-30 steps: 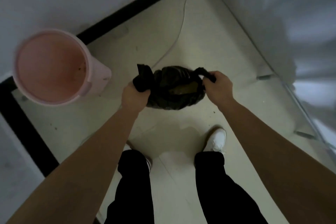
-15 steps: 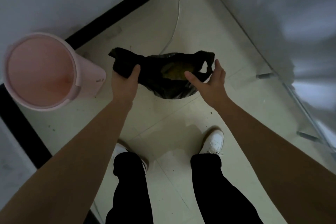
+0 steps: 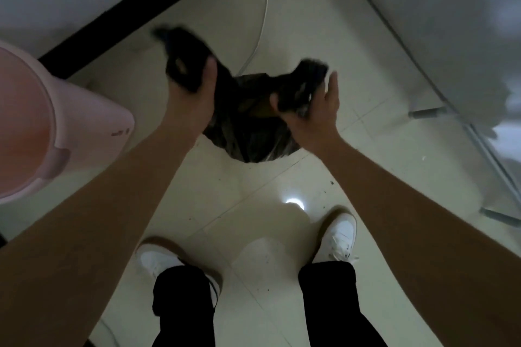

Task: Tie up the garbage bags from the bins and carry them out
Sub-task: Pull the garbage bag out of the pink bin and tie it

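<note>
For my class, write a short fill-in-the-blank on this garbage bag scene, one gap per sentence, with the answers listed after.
The left hand and the right hand both grip a ____ garbage bag.
The bin on the person's left is ____ in colour.
The person's shoes are ____ in colour.
Missing words: black; pink; white.

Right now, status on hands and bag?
Left hand grips one flap, right hand pinches the other. Garbage bag not yet tied. Pink bin at left, apart.
</note>
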Demonstrator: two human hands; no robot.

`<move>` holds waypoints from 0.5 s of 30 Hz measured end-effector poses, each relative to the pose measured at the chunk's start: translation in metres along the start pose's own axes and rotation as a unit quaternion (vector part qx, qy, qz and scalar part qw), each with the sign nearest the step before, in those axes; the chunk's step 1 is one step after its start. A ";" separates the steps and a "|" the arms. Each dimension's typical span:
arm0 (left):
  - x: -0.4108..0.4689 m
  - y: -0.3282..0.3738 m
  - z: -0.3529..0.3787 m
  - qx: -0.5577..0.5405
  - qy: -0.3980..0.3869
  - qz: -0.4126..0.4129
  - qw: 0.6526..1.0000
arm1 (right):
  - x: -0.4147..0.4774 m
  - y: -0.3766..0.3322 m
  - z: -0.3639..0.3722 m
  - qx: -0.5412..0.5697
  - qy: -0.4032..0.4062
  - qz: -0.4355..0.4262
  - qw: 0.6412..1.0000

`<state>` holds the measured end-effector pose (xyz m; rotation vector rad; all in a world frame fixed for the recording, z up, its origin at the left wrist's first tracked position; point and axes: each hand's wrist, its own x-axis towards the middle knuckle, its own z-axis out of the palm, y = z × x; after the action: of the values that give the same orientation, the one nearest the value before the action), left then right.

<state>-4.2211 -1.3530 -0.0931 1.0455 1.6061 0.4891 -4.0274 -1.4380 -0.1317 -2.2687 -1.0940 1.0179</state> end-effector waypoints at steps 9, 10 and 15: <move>-0.014 0.028 0.002 -0.333 0.057 -0.206 0.918 | -0.004 -0.007 -0.006 0.104 -0.046 0.042 0.993; -0.014 0.019 -0.005 -0.310 0.029 -0.219 0.924 | -0.008 -0.003 -0.010 0.075 -0.078 0.034 0.994; -0.016 -0.016 -0.030 -0.115 -0.199 -0.135 0.964 | -0.013 0.000 -0.021 -0.076 -0.193 -0.068 0.976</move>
<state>-4.2551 -1.3680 -0.0871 0.6839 1.2721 0.2523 -4.0163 -1.4495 -0.1128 -2.1233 -1.5100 1.3974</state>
